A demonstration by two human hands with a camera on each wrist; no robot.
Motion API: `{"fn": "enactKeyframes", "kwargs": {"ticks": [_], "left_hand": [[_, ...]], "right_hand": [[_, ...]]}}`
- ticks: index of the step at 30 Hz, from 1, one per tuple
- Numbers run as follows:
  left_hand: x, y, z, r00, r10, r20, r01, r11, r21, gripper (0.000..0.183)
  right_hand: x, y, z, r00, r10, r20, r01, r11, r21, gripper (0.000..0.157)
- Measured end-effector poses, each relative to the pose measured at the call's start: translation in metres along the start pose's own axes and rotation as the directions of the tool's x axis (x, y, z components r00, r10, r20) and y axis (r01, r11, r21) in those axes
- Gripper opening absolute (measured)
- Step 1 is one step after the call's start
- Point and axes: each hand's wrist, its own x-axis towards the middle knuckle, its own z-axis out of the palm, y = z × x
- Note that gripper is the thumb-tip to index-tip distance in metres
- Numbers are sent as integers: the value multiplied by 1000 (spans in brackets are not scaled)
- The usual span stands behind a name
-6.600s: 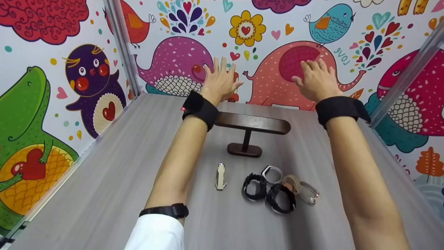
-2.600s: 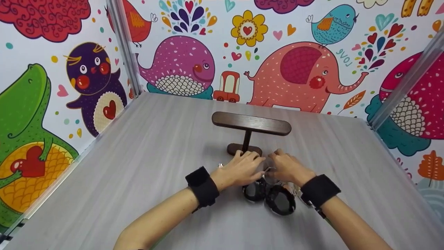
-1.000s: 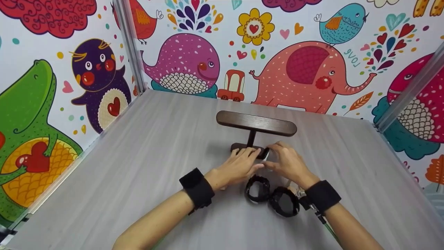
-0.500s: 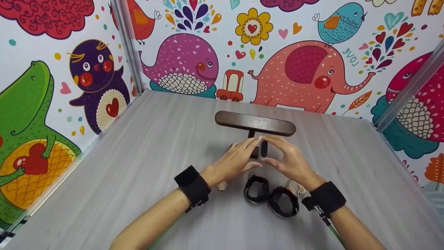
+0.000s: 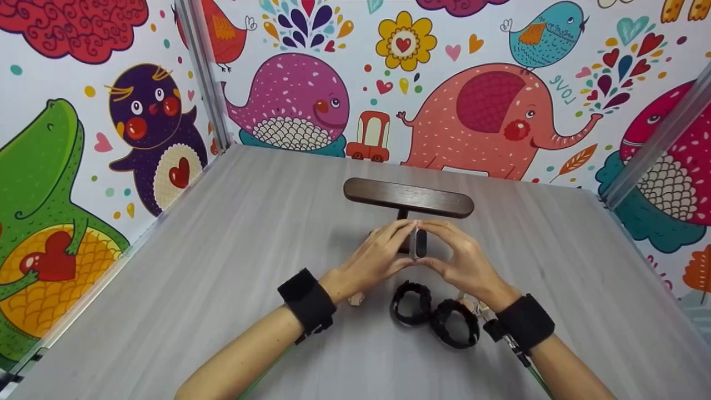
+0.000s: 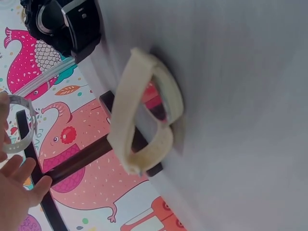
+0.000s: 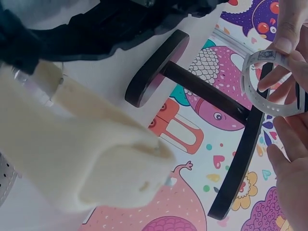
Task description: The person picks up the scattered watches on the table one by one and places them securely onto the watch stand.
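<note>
A cartoon-printed wall [image 5: 439, 133] backs the grey wood-grain tabletop [image 5: 222, 250], where a dark wooden T-shaped stand [image 5: 408, 197] rises. Before its post, the left hand [image 5: 372, 255] and right hand [image 5: 471, 264] clamp a white fitness band [image 5: 421, 243] between thumbs and fingertips. Black watches [image 5: 425, 304] rest nearer the person; a cream wristband [image 6: 123, 110] sits near the left wrist.

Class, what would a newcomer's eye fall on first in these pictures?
First, probably, the coral cartoon elephant on the wall behind the table. Next, the left hand and right hand, holding a white fitness band before the dark wooden stand. Then two black watches on the table nearer the camera.
</note>
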Motion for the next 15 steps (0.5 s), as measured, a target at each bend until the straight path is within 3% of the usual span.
{"fn": "enactKeyframes", "kwargs": {"ticks": [5,15], "left_hand": [[-1,3,3,1000,-10,-30,9,1000,-29,75],[-4,9,1,997,-44,-61,32,983,-181,67]], "right_hand": [[0,-2,1,1000,-1,-27,1,1000,4,65],[1,-6,0,997,29,-75,-29,1000,9,63]]}}
